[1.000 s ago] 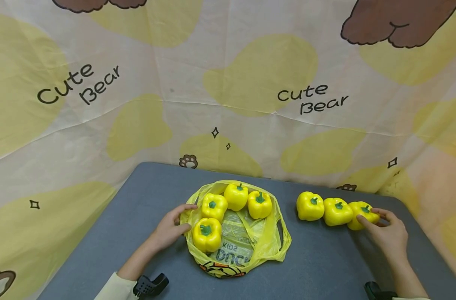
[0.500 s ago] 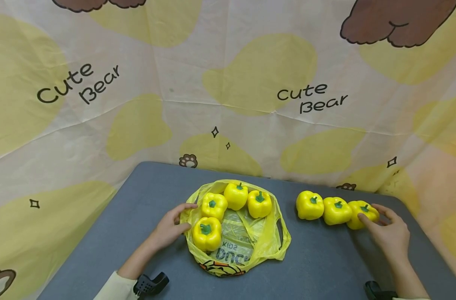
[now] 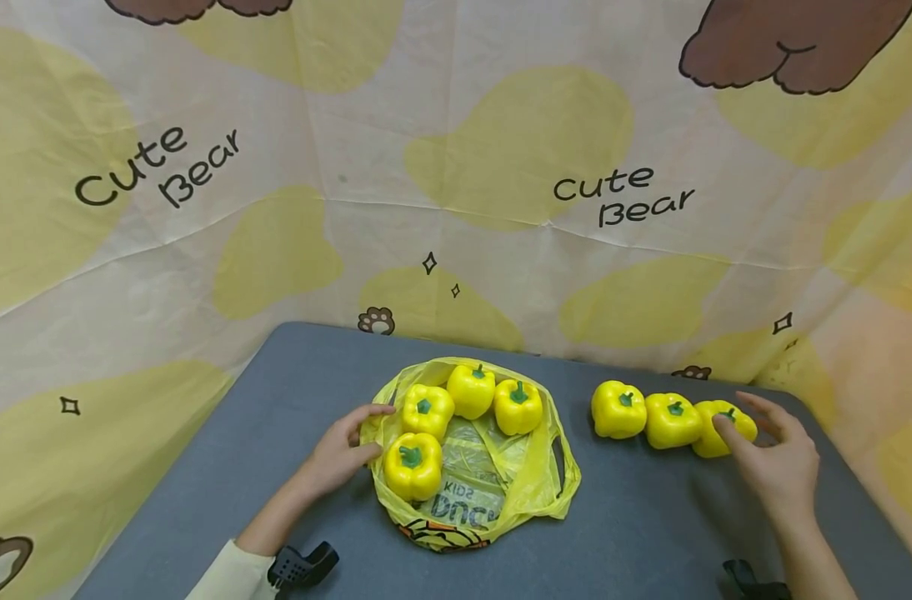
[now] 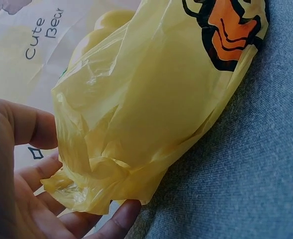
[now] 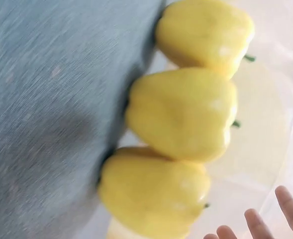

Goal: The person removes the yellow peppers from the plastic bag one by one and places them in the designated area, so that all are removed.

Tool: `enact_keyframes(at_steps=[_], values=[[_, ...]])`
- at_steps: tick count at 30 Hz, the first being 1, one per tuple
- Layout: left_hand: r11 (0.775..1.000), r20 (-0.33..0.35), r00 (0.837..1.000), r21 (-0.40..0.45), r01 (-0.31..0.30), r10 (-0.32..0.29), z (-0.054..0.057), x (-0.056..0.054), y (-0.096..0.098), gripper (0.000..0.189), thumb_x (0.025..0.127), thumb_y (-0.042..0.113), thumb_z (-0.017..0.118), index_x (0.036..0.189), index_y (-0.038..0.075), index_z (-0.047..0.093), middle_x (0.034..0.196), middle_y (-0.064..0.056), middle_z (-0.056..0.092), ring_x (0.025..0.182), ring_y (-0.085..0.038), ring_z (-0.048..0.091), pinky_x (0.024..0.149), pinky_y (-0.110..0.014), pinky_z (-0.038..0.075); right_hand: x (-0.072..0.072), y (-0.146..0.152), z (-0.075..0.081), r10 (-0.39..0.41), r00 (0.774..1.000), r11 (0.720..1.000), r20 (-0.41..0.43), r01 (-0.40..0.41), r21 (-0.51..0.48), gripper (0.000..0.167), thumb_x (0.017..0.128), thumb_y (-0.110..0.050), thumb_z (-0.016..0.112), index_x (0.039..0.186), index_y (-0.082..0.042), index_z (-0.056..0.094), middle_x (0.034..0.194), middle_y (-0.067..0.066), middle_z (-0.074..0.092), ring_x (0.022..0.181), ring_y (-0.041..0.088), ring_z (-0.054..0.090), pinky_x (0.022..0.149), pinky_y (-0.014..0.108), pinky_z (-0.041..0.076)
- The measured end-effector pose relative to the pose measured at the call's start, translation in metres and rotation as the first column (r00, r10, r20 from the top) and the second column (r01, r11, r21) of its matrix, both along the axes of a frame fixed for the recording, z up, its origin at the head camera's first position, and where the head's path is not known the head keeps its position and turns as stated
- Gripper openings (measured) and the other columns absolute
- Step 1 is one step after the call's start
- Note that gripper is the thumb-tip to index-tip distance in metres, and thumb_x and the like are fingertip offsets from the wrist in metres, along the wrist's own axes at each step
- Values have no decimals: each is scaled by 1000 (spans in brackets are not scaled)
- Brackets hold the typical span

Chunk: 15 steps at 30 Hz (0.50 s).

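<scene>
In the head view, a yellow plastic bag [image 3: 542, 492] lies with its mouth spread wide, several yellow bell peppers [image 3: 414, 468] inside along its left and far sides. My left hand [image 3: 343, 454] holds the bag's left edge; the left wrist view has the bunched plastic [image 4: 104, 174] between thumb and fingers. Three more yellow bell peppers stand in a row to the right: the left one [image 3: 618, 410], the middle one [image 3: 673, 421] and the right one [image 3: 714, 433]. Over the right pepper my right hand [image 3: 782, 462] is spread, and the right wrist view shows its fingertips [image 5: 258, 224] apart from the peppers.
The grey table [image 3: 621, 542] ends at the back against a hanging cloth [image 3: 493, 250] printed with bears and lettering. A dark device is strapped on each wrist, the left one [image 3: 302, 567] by the sleeve. Bare tabletop separates the bag from the pepper row.
My right hand has let go of the right pepper, its fingers spreading and rising off it. The peppers and the bag stay put, as does my left hand.
</scene>
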<state>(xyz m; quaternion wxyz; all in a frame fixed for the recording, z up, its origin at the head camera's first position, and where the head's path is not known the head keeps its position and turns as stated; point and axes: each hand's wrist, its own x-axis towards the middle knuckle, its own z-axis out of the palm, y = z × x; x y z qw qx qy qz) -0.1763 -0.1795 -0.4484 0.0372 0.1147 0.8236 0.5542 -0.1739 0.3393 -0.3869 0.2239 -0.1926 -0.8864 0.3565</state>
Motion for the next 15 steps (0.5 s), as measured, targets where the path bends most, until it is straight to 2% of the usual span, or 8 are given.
enact_keyframes(at_steps=[1,4,7,12,15], values=[[1000,1,1000,-8,-4,4,0,-1,0,51,82,-1,58,132,4,52,138,-22,49,54,-5,39,49,-22,38,0,-3,1,8,1000,1000,-11,-8,-10,52,82,-33,74,129,-17,62,137,14,56,95,-7,46,69,8,35],[999,1,1000,-35,-22,22,-1,-1,1,51,82,-1,59,132,7,54,139,-20,50,51,-4,35,48,-22,37,1,-14,5,36,998,999,-43,-37,-31,50,82,-29,75,129,-18,62,137,12,56,100,-4,47,74,11,36],[999,-8,1000,-39,-21,21,-1,-1,1,51,82,0,59,132,7,54,140,-20,49,51,-4,33,48,-22,35,1,-26,7,69,993,996,-96,-74,-51,49,80,-24,77,127,-19,63,132,6,59,98,-8,48,77,8,37],[999,-10,1000,-43,-26,26,0,-2,3,52,82,1,59,133,7,53,139,-20,50,48,-3,32,46,-21,34,1,-43,8,171,966,980,-192,-188,-69,49,78,-15,78,125,-15,65,121,-10,59,94,-11,50,74,4,41],[998,0,999,-45,-32,32,1,-2,4,53,81,0,58,134,8,53,136,-19,51,45,-4,31,44,-21,34,1,-55,10,232,953,965,-197,-250,-75,49,79,-15,77,127,-14,64,127,-6,57,95,-11,48,73,4,42]])
